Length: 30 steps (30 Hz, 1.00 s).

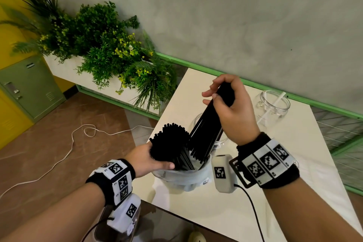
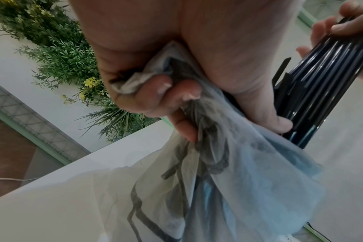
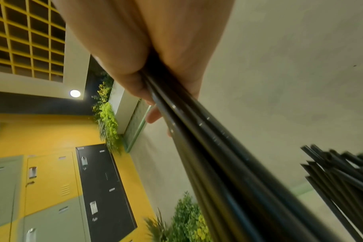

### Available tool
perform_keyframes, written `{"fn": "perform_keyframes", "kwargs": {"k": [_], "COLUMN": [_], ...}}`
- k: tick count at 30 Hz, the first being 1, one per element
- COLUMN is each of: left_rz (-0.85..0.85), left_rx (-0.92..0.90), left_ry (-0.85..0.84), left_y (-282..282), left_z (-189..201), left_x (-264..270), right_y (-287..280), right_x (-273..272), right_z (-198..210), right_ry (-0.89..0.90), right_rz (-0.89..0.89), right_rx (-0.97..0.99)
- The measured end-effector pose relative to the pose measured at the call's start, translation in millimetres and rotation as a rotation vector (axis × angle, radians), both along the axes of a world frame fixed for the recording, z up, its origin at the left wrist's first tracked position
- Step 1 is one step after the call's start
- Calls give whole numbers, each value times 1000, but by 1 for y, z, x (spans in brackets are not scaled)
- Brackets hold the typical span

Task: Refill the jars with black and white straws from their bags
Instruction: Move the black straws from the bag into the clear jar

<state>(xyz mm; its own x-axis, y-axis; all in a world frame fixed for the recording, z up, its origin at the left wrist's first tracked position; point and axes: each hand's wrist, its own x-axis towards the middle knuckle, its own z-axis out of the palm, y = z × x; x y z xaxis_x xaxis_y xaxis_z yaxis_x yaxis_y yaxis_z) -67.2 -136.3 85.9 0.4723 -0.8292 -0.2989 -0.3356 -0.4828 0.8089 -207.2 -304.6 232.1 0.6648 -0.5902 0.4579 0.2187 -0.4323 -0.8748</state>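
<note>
The left hand (image 1: 146,158) grips the bag (image 1: 182,179) of black straws (image 1: 170,143) on the counter (image 1: 235,208). The right hand (image 1: 231,110), above it, clutches a lifted bundle (image 1: 208,125) just before a jar (image 1: 198,122); another jar (image 1: 273,104) stands beyond.

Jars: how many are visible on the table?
2. One clear jar stands at the table's far right, holding a white straw; another jar sits mostly hidden behind the right hand's black straws. Others may be hidden.

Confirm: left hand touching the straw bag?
Touching. The left wrist view shows the left hand with fingers curled into the gathered plastic of the bag.
</note>
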Motion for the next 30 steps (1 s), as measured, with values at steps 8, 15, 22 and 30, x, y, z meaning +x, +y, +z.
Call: {"fn": "perform_keyframes", "kwargs": {"k": [8, 15, 22, 30], "left_rz": [0, -8, -3, -19], "left_rx": [-24, -5, -3, -18], "left_ry": [-24, -39, -21, 2], "left_y": [-2, -1, 2, 0], "left_z": [6, 4, 4, 2], "left_x": [-1, -1, -1, -1], "right_y": [-11, -23, -36, -30], "right_x": [-14, -17, -11, -14], "right_z": [25, 31, 0, -39], "right_ry": [-56, -232, -346, -210], "right_rz": [-78, -308, -501, -537], "right_rx": [-2, -91, -121, -358]}}
